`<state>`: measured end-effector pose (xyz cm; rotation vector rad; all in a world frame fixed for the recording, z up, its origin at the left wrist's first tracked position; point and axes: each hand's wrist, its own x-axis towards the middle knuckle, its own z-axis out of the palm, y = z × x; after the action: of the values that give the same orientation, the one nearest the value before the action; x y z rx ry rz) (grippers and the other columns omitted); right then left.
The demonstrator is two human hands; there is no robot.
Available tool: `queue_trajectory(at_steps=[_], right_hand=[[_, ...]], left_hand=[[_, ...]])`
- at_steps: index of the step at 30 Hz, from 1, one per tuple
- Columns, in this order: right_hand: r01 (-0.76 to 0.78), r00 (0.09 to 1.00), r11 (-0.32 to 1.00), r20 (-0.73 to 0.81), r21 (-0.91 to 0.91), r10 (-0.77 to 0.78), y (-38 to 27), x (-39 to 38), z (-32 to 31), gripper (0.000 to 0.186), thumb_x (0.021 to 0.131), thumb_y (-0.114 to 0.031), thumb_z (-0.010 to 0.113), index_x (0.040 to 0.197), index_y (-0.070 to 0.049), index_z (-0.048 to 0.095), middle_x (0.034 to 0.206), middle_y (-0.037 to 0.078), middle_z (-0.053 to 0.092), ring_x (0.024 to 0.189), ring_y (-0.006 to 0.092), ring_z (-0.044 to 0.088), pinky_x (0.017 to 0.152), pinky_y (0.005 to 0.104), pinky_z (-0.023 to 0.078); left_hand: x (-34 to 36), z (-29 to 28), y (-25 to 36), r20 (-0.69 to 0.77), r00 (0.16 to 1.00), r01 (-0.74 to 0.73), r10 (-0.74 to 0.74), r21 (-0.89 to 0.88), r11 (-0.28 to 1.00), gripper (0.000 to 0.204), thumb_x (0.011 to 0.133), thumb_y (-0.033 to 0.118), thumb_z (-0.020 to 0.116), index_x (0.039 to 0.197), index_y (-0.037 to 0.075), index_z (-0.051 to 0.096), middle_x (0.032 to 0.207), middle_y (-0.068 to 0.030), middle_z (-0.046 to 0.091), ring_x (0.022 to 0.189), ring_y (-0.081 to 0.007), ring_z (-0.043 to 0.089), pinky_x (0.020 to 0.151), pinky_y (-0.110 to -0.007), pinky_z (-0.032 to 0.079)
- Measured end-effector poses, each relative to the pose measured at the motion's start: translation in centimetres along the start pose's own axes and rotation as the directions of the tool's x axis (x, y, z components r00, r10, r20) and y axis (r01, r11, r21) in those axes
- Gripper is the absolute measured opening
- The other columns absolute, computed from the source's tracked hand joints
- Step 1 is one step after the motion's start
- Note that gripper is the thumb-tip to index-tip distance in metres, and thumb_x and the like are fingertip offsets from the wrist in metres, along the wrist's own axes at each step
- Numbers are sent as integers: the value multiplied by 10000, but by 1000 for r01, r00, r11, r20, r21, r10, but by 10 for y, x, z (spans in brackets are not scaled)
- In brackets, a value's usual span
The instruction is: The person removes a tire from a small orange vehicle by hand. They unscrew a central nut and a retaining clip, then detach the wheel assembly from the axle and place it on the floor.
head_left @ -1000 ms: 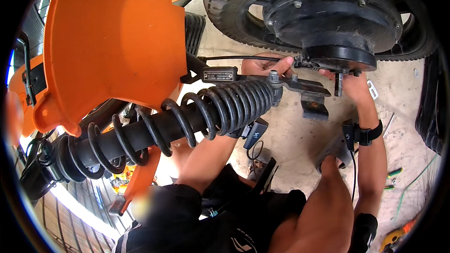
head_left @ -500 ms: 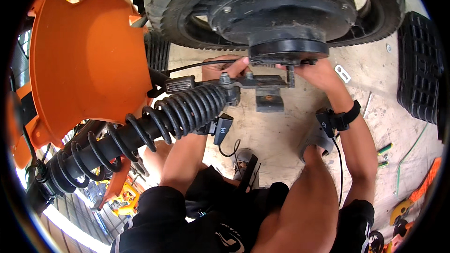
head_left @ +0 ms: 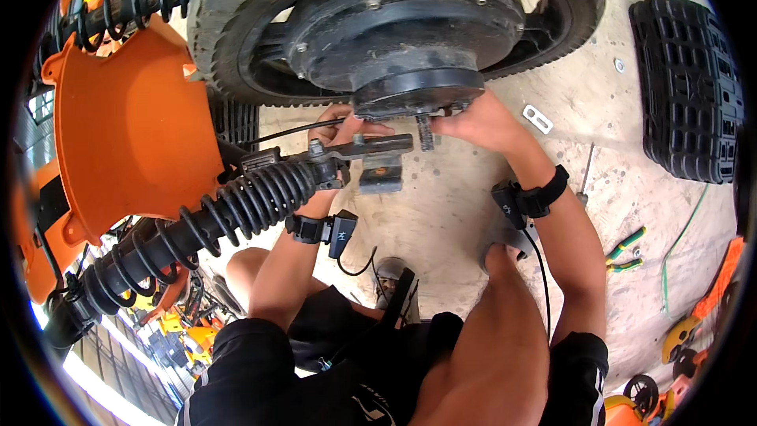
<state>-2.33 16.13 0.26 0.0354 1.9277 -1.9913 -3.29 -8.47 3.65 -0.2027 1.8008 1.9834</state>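
A black wheel [head_left: 236,39] with a round hub [head_left: 418,91] fills the upper middle, and a threaded axle [head_left: 426,134] sticks out of the hub toward me. My left hand [head_left: 339,130] is closed at the hub's lower left edge, where a black cable [head_left: 296,130] runs to it; what its fingers pinch is partly hidden. From the right, my right hand [head_left: 481,126] grips the hub's underside, its fingertips hidden behind it. Just left of the axle, apart from it, lies the end of a flat metal bracket [head_left: 386,144], joined to a black coil-spring shock absorber [head_left: 229,217].
An orange body panel [head_left: 134,134] stands at left. On the floor lie a slotted metal plate [head_left: 538,119], a washer [head_left: 620,66], a screwdriver [head_left: 587,173] and green-handled pliers [head_left: 627,252]. A black ribbed tread-like part [head_left: 682,87] stands at right. Orange and yellow parts crowd the lower right.
My view has shifted, so the wheel, bracket and both hands appear further left. More of my left hand's fingers show beneath the hub. Both hands stay at the hub.
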Motion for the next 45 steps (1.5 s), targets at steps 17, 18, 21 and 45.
queue_trajectory(at_steps=[17, 18, 21, 45], right_hand=[[108, 975, 977, -211, 184, -68, 35, -35, -16, 404, 799, -144, 720, 1154, 13, 609, 917, 125, 681, 853, 165, 646, 776, 308, 505], [128, 972, 974, -217, 186, -86, 36, -33, -14, 392, 796, -150, 721, 1140, 7, 619, 895, 128, 684, 837, 165, 650, 765, 305, 505], [100, 974, 987, -217, 129, -70, 36, -34, -17, 368, 782, -163, 728, 1106, -13, 641, 858, 141, 687, 786, 181, 658, 740, 304, 507], [184, 978, 976, -80, -119, -194, 28, -17, -36, 300, 704, -156, 751, 970, -32, 690, 825, 158, 667, 731, 298, 640, 663, 331, 490]], left_hand=[[-4, -7, -14, 218, 964, 218, -152, -318, 923, 422, 906, 261, 568, 1209, -30, 520, 1204, -170, 577, 1048, -328, 589, 926, -469, 469], [-2, -2, -15, 175, 959, 275, -221, -409, 870, 417, 906, 243, 574, 1205, -42, 513, 1206, -182, 569, 1051, -326, 581, 918, -458, 472], [-6, 33, -29, 172, 966, 151, -191, 219, 964, 409, 901, 188, 596, 1203, -71, 501, 1177, -198, 575, 1028, -311, 591, 901, -425, 485], [16, 80, -48, -72, 997, 36, -22, 196, 980, 103, 911, 97, 594, 946, 1, 610, 791, -103, 628, 677, -178, 588, 560, -294, 470]])
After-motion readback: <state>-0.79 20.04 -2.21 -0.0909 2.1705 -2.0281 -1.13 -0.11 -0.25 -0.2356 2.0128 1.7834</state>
